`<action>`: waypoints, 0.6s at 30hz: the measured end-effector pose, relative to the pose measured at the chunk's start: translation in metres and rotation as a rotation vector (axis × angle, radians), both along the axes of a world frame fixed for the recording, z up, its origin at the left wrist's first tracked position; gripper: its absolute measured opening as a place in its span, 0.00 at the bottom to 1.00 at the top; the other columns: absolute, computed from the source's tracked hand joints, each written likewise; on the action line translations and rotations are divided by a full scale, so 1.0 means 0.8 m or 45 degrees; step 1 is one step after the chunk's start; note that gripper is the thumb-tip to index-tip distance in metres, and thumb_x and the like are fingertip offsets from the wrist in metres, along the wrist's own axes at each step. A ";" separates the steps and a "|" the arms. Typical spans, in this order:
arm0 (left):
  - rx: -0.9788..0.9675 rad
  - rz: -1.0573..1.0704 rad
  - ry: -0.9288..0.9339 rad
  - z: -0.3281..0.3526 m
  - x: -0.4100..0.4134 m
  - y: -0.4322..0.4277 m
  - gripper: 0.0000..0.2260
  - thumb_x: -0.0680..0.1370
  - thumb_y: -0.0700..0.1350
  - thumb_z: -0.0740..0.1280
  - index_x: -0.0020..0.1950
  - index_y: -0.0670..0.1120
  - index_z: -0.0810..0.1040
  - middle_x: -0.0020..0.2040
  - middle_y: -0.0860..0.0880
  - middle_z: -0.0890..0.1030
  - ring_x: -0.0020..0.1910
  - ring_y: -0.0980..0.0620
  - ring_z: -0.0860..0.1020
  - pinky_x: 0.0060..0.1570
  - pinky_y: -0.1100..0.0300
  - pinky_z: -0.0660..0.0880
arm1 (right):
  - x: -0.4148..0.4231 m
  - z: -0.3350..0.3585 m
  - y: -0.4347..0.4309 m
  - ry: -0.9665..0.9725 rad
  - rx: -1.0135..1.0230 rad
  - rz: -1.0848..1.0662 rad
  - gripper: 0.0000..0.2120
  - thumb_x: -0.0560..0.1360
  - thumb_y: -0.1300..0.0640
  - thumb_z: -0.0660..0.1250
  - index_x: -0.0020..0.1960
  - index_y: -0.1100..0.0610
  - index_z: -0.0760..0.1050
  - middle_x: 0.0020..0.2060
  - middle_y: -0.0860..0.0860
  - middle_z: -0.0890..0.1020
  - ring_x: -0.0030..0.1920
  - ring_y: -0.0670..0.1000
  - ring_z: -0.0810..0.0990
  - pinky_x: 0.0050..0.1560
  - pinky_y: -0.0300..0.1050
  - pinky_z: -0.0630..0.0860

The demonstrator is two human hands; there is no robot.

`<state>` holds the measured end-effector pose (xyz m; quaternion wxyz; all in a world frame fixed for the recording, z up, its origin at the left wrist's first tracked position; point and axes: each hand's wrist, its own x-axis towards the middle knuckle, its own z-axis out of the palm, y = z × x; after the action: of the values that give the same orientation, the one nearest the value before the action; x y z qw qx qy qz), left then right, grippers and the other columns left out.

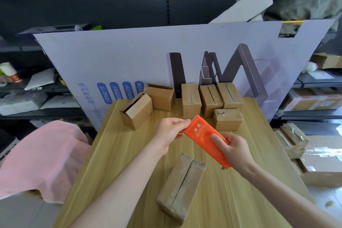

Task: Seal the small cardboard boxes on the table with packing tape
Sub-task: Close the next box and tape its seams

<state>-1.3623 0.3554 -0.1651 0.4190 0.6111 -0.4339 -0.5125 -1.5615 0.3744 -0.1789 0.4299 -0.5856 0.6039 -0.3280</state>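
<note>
An orange tape dispenser (204, 136) is held above the wooden table (118, 152). My right hand (235, 151) grips its lower body with the thumb on top. My left hand (171, 130) pinches the dispenser's toothed front end; whether tape is between the fingers I cannot tell. Below the hands lies a small cardboard box (182, 187) with glossy tape over its top seam. Several small cardboard boxes stand at the far end: an open one (137, 112) on its side, another (160, 96) behind it, and a group (211, 101) at the right.
A large white printed cardboard sheet (129, 57) stands upright behind the table. A pink cloth (42, 155) hangs at the left. More taped boxes (294, 139) are stacked at the right. Dark shelves with clutter run along both sides.
</note>
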 end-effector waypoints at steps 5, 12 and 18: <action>0.009 0.109 0.041 0.004 -0.002 -0.003 0.06 0.75 0.48 0.72 0.41 0.46 0.84 0.39 0.50 0.84 0.41 0.55 0.80 0.44 0.59 0.75 | 0.003 0.002 -0.002 -0.005 -0.012 0.017 0.12 0.75 0.46 0.68 0.45 0.56 0.80 0.34 0.56 0.82 0.30 0.58 0.82 0.23 0.59 0.78; 0.166 0.114 0.258 0.000 0.006 -0.009 0.07 0.76 0.48 0.71 0.44 0.46 0.83 0.37 0.50 0.84 0.38 0.54 0.80 0.40 0.60 0.77 | 0.002 0.005 -0.001 -0.231 0.167 0.054 0.15 0.77 0.48 0.66 0.49 0.60 0.78 0.39 0.64 0.83 0.29 0.59 0.81 0.28 0.59 0.79; 0.353 0.032 0.458 -0.002 0.017 -0.008 0.16 0.70 0.58 0.71 0.43 0.45 0.83 0.39 0.47 0.84 0.35 0.54 0.82 0.35 0.62 0.79 | 0.002 0.001 0.000 -0.223 0.165 0.075 0.15 0.77 0.48 0.66 0.48 0.61 0.79 0.39 0.65 0.82 0.29 0.58 0.81 0.27 0.58 0.79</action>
<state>-1.3489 0.3489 -0.1666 0.4080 0.5668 -0.2701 -0.6628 -1.5599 0.3744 -0.1779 0.5273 -0.5431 0.5667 -0.3254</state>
